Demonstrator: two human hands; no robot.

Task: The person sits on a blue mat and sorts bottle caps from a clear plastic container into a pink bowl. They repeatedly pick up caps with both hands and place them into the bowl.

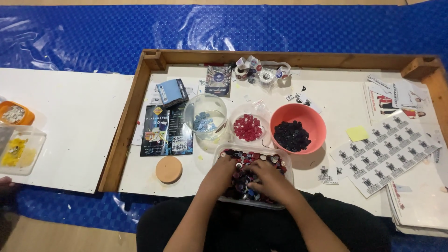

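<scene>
Both hands buried in clear tray of mixed buttons (280,161), nearest edge of wooden frame (122,140). Left hand (223,171) on tray's left half, fingers curled down into pile; right hand (267,179) on right half, fingertips pressed among buttons. Whether either pinches a button: cannot tell. Just beyond tray, 3 sorted bowls: clear bowl of blue buttons (205,122) nearer left hand, small bowl of red buttons (248,127) centred, coral bowl of dark buttons (292,135) nearer right hand. Tray's long axis runs left-right.
</scene>
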